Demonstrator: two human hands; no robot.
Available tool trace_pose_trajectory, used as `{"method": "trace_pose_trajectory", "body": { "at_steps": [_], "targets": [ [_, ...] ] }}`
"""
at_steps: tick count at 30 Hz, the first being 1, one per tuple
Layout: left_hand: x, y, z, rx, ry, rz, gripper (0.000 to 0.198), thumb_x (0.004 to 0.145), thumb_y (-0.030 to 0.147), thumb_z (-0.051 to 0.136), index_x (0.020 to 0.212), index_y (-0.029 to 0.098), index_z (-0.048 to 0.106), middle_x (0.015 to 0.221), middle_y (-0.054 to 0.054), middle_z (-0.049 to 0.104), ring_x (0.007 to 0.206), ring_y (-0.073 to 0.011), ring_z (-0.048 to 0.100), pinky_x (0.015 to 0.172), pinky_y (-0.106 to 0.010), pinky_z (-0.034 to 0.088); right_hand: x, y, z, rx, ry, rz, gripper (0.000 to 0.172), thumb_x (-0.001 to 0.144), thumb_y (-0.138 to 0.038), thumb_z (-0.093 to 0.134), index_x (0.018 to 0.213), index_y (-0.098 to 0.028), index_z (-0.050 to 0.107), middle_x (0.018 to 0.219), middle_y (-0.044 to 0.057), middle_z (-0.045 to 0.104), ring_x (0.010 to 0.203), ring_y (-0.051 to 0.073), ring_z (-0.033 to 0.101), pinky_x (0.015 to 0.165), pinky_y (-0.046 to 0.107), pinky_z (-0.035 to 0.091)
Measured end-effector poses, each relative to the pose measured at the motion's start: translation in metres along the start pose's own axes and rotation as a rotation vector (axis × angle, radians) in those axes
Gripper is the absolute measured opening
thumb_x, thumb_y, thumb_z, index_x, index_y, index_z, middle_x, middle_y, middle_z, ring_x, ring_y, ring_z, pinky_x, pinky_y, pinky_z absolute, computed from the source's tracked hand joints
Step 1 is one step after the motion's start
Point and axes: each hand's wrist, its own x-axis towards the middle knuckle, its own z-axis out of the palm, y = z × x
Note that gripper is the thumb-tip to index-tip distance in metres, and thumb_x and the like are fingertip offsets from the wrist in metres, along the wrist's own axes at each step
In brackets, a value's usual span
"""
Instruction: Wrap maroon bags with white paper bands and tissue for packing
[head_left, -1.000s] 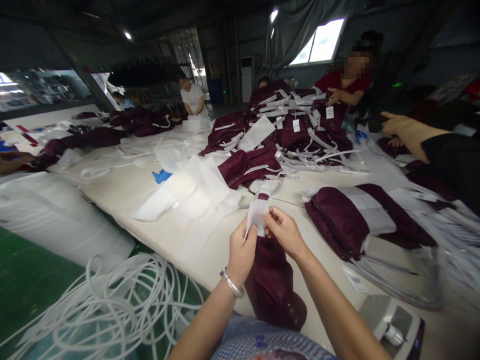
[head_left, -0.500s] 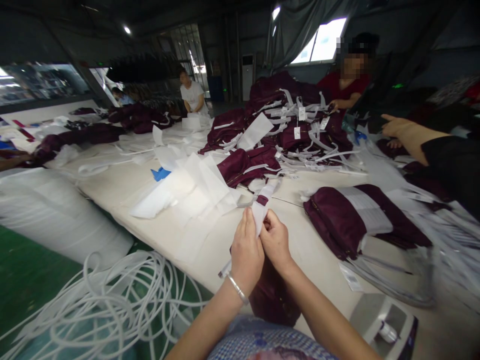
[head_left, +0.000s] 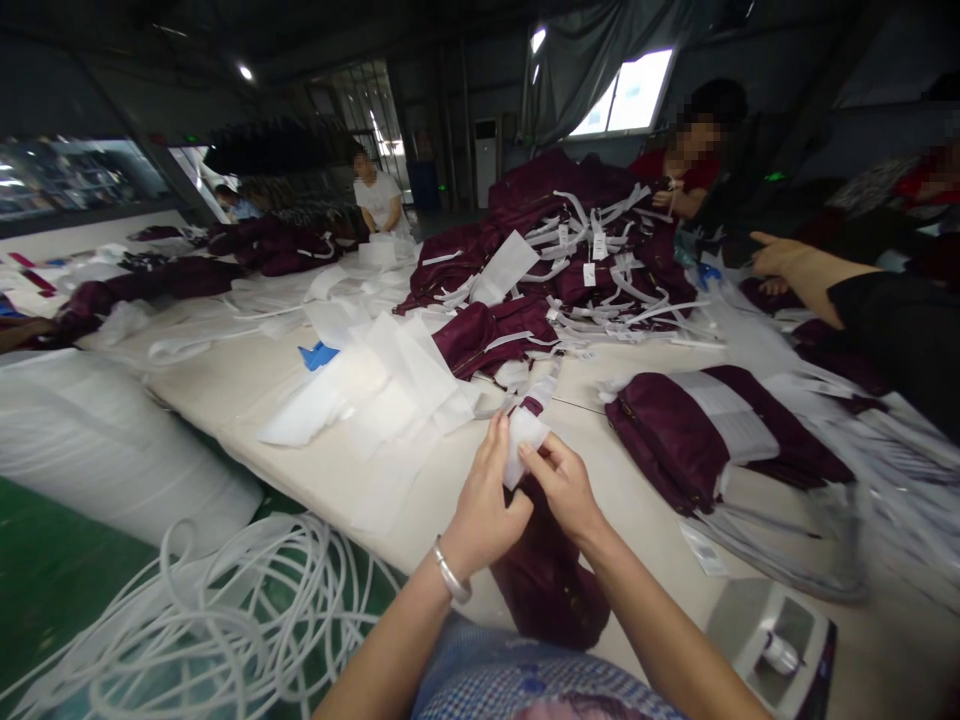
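Note:
A small white foam sheet (head_left: 526, 432) is between my hands, around part of a strap of the maroon bag (head_left: 551, 590) in front of me. My left hand (head_left: 487, 500) holds the sheet's left side, its fingers pointing away from me. On the right edge, my right hand (head_left: 562, 482) pinches the sheet between thumb and fingers. The strap (head_left: 544, 385) runs on beyond the sheet, mostly covered in pale wrapping. My hands and forearms hide part of the bag.
Loose white foam sheets (head_left: 375, 380) lie left of my hands, beside a blue scrap (head_left: 318, 356). A wrapped maroon bag (head_left: 675, 430) and a tape dispenser (head_left: 776, 640) are at right. A bag pile (head_left: 585, 230) stands behind. A co-worker's arm (head_left: 817, 270) reaches in from the right.
The sheet has gone from a narrow strip to a wider, opened shape. My right hand has shifted slightly right with its edge, and my left thumb has come away from the other fingers.

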Motion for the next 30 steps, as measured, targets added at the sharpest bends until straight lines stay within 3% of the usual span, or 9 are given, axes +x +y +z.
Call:
{"method": "trace_pose_trajectory", "body": {
  "at_steps": [3, 7, 15, 22, 24, 26, 30],
  "targets": [
    [0.003, -0.004, -0.016, -0.296, 0.005, -0.118, 0.059, 0.092, 0.025, 0.045, 0.149, 0.017, 0.032, 0.155, -0.009, 0.034, 0.143, -0.0237, 0.032, 0.119, -0.042, 0.029, 0.003, -0.001, 0.004, 0.104, -0.006, 0.031, 0.032, 0.084, -0.047, 0.064, 0.101, -0.020, 0.066, 0.084, 0.002, 0.068, 0.074, 0.018, 0.062, 0.069, 0.029, 0.052],
    [0.006, -0.009, -0.019, -0.210, 0.151, -0.248, 0.059, 0.093, 0.038, 0.052, 0.145, 0.015, 0.039, 0.146, -0.011, 0.047, 0.136, -0.0237, 0.043, 0.116, -0.040, 0.033, 0.004, -0.001, 0.016, 0.137, 0.012, 0.039, 0.029, 0.080, -0.048, 0.068, 0.090, -0.021, 0.065, 0.078, 0.000, 0.066, 0.070, 0.016, 0.061, 0.071, 0.030, 0.054],
    [0.014, -0.027, -0.033, -0.090, 0.074, -0.185, 0.062, 0.087, 0.028, 0.056, 0.145, 0.012, 0.038, 0.138, -0.015, 0.055, 0.128, -0.0240, 0.051, 0.110, -0.039, 0.039, 0.010, 0.018, 0.034, 0.061, 0.146, -0.012, 0.024, 0.078, -0.042, 0.070, 0.088, -0.020, 0.069, 0.087, 0.002, 0.065, 0.082, 0.016, 0.059, 0.078, 0.028, 0.050],
    [0.017, -0.051, -0.034, 0.050, 0.080, -0.111, 0.062, 0.082, 0.019, 0.053, 0.142, 0.014, 0.041, 0.139, -0.014, 0.054, 0.128, -0.0245, 0.051, 0.108, -0.038, 0.040, 0.004, 0.029, 0.050, -0.106, 0.234, -0.014, 0.023, 0.081, -0.041, 0.067, 0.090, -0.021, 0.073, 0.086, 0.003, 0.069, 0.079, 0.016, 0.062, 0.076, 0.029, 0.050],
    [0.019, -0.057, -0.036, 0.111, 0.079, -0.097, 0.061, 0.082, 0.020, 0.054, 0.141, 0.015, 0.043, 0.135, -0.013, 0.057, 0.123, -0.0256, 0.054, 0.105, -0.038, 0.043, -0.011, 0.033, 0.031, -0.260, 0.280, -0.055, 0.024, 0.085, -0.040, 0.062, 0.095, -0.023, 0.074, 0.092, 0.004, 0.070, 0.083, 0.017, 0.063, 0.080, 0.030, 0.050],
    [0.023, -0.062, -0.039, 0.157, 0.077, -0.106, 0.058, 0.082, 0.023, 0.054, 0.139, 0.017, 0.046, 0.126, -0.011, 0.062, 0.115, -0.0255, 0.059, 0.101, -0.037, 0.045, -0.040, 0.041, -0.004, -0.431, 0.437, -0.084, 0.025, 0.087, -0.039, 0.058, 0.100, -0.024, 0.073, 0.100, 0.006, 0.070, 0.092, 0.018, 0.064, 0.088, 0.033, 0.049],
    [0.031, -0.070, -0.043, 0.192, 0.058, -0.104, 0.054, 0.080, 0.026, 0.055, 0.133, 0.019, 0.052, 0.110, -0.007, 0.067, 0.103, -0.0255, 0.063, 0.094, -0.035, 0.048, -0.144, 0.068, -0.092, -0.841, 1.008, 0.044, 0.029, 0.087, -0.038, 0.055, 0.103, -0.020, 0.071, 0.117, 0.012, 0.067, 0.116, 0.024, 0.056, 0.108, 0.043, 0.036]
  ]
}}
